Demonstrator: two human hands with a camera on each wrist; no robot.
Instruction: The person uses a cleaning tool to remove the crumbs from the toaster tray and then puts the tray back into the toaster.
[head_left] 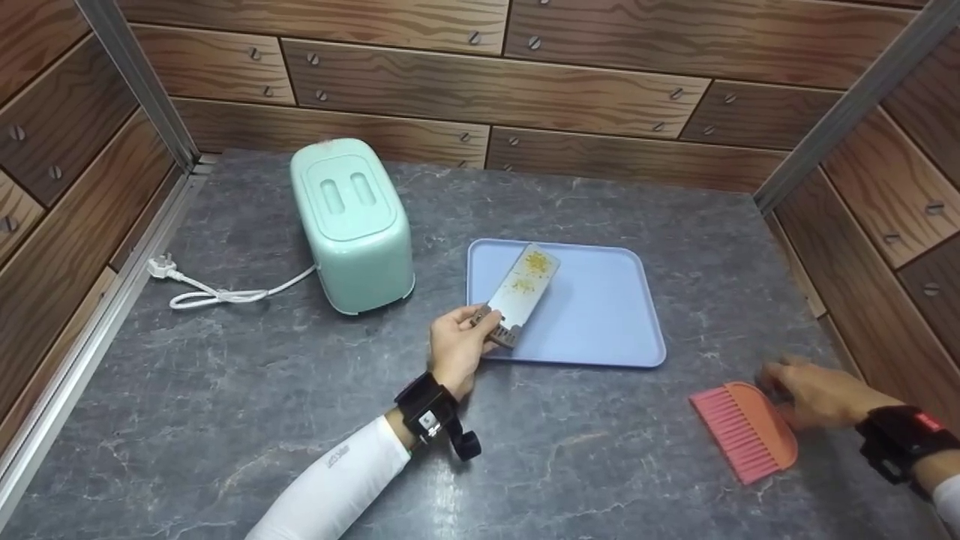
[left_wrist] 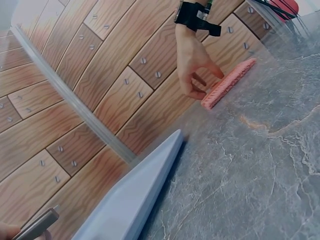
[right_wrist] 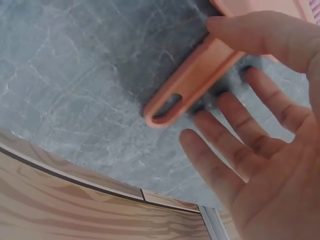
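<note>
My left hand (head_left: 459, 349) pinches the dark end of a metal crumb tray (head_left: 517, 304), thumb on top. Yellow crumbs (head_left: 537, 262) lie on its far half. It is tilted over the left part of a light blue tray (head_left: 607, 315). At the right, my right hand (head_left: 817, 391) is at the handle of a small orange brush (head_left: 763, 420) with pink bristles, which lies on the table. The right wrist view shows the thumb over the brush handle (right_wrist: 202, 72) and the other fingers (right_wrist: 212, 155) spread apart alongside it, not closed round it.
A mint green toaster (head_left: 360, 217) stands at the back left. Its white cord (head_left: 225, 295) and plug (head_left: 161, 266) lie to its left. Wood-patterned walls (head_left: 420, 82) with metal corner posts enclose the grey marbled table (head_left: 300, 390).
</note>
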